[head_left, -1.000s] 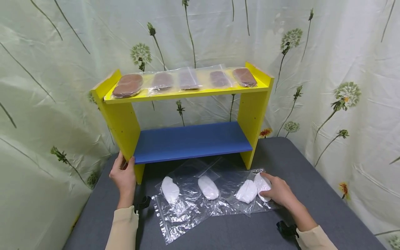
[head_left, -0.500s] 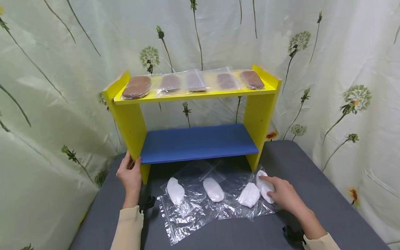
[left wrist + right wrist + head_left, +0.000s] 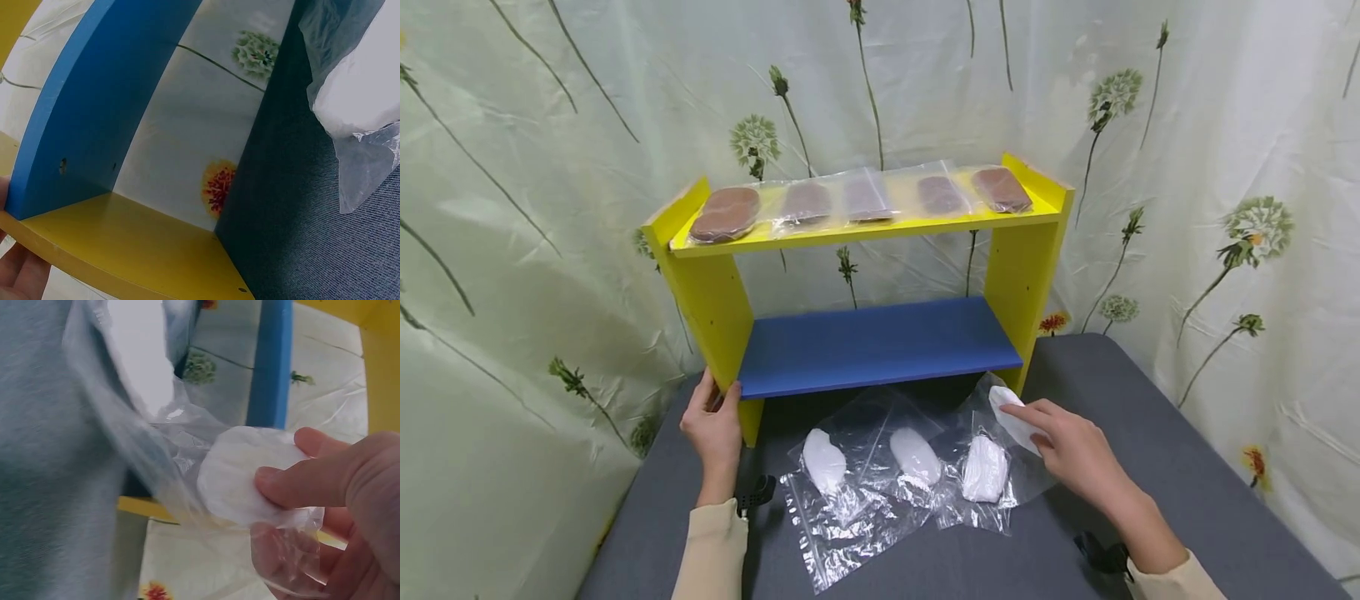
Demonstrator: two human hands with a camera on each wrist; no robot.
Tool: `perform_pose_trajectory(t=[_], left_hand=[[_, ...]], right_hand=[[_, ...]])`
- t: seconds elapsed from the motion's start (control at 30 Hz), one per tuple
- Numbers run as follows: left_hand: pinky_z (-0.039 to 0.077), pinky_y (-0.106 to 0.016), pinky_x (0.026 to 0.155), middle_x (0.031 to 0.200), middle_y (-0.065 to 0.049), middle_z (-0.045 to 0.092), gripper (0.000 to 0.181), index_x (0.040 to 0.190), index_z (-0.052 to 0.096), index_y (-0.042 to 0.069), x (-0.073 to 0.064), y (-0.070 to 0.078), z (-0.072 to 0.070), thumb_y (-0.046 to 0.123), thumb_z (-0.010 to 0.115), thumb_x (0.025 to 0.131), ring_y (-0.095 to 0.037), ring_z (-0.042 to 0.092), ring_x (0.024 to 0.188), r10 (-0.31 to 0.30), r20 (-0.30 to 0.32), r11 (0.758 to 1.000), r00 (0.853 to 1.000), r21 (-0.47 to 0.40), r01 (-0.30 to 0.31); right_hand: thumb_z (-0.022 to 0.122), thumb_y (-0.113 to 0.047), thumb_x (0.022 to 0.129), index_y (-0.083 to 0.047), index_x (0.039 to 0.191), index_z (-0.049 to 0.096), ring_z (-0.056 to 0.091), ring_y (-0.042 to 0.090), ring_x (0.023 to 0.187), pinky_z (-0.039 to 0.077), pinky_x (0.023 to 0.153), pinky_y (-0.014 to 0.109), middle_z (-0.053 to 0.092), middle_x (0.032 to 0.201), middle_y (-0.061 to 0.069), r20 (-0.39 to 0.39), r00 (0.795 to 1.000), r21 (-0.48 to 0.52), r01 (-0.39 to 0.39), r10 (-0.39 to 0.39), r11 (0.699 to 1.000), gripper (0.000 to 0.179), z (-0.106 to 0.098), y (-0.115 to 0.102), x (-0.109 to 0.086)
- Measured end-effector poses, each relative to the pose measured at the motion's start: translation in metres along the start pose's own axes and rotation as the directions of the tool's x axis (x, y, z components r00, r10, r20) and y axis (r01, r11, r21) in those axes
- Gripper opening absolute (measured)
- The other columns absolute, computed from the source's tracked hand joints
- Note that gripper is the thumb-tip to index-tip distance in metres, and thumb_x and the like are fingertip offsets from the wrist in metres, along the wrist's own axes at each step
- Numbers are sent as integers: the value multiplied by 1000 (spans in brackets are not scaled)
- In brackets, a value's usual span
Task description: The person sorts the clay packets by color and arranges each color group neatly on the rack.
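Note:
My left hand [image 3: 713, 433] grips the left side panel of a small yellow shelf unit [image 3: 703, 300], near the end of its blue lower board [image 3: 880, 346]. In the right wrist view, my right hand [image 3: 331, 506] pinches a white oval lump [image 3: 234, 475] in a clear plastic bag, thumb on its near face. That lump is raised and tilted in front of the unit's right leg. Three more bagged white lumps lie on the dark table: one on the left [image 3: 824, 462], one in the middle [image 3: 916, 457], one on the right [image 3: 985, 469]. Their clear bags overlap.
Several flat brown slabs in clear bags lie in a row on the top board, among them a leftmost slab [image 3: 726, 214] and a rightmost slab [image 3: 1002, 190]. A flower-patterned curtain [image 3: 1195, 150] hangs behind the dark grey table [image 3: 1187, 467].
My right hand has taken hold of the rightmost white lump and lifted it toward the shelf. The lump beside it has shifted and turned. My left hand stays on the side panel.

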State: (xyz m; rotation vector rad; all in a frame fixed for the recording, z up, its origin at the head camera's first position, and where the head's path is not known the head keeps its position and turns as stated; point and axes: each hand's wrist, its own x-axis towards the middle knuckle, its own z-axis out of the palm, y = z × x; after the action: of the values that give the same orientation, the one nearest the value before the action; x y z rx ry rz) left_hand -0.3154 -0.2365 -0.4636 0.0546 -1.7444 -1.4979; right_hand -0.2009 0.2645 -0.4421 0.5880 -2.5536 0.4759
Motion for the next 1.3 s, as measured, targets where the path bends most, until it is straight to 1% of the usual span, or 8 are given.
perform_pose_trajectory(t=[0.1,0.3,0.53,0.73,0.87,1.07,1.2,1.3], left_hand=[[54,-30,92,126,-3,68,53,136,64,33,-1,-1,0,11,77,90,-16,65,114,-9,4,1000,1000,2,9],[54,-36,93,125,0,68,54,136,63,36,-2,-4,1,12,77,90,-19,66,114,-14,-4,999,1000,31,14],[54,-34,93,126,0,68,54,136,63,36,0,-4,2,12,77,90,-18,65,115,-10,-5,1000,1000,20,10],[54,-30,91,125,0,69,54,135,64,36,0,-4,1,11,78,89,-17,66,113,-3,-11,1000,1000,-2,3],[54,-31,92,125,0,69,54,135,64,36,2,-4,1,11,77,90,-17,66,114,1,-9,1000,1000,7,-1],[54,-26,91,127,0,68,52,136,62,37,1,-4,0,15,77,91,-19,65,115,-25,6,999,1000,21,25],[54,-27,91,127,2,67,53,137,61,38,-1,-3,-1,15,76,91,-19,65,115,-26,11,999,1000,36,25],[53,-26,91,127,2,67,54,137,61,38,0,-1,-2,15,76,91,-19,65,115,-17,13,999,1000,39,17]], right_hand=[[73,16,74,-28,134,68,30,0,52,25,45,20,63,100,-12,-34,999,-10,36,-36,999,75,-7,-3,7],[73,17,73,-28,132,70,39,2,59,30,47,20,63,96,-12,-79,994,-6,81,-81,997,74,-17,-6,21],[72,20,73,-25,126,73,46,5,64,35,52,22,64,90,-10,-148,983,43,113,-106,993,70,-24,-14,42],[74,17,77,-24,127,73,47,6,66,39,54,23,67,89,-7,-210,972,61,125,-110,990,65,-28,-24,63],[74,14,80,-22,130,71,44,7,65,36,56,22,68,91,-5,-274,957,100,123,-91,987,62,-30,-30,77],[75,15,80,-20,130,71,43,9,64,32,57,20,71,97,-2,-376,926,148,107,-44,983,61,-31,-33,92],[76,13,81,-21,131,71,48,9,66,35,55,18,72,101,0,-402,916,210,80,11,974,61,-31,-34,100],[77,9,83,-23,131,70,47,11,61,35,51,18,71,100,0,-410,909,285,47,77,957,58,-29,-33,107]])
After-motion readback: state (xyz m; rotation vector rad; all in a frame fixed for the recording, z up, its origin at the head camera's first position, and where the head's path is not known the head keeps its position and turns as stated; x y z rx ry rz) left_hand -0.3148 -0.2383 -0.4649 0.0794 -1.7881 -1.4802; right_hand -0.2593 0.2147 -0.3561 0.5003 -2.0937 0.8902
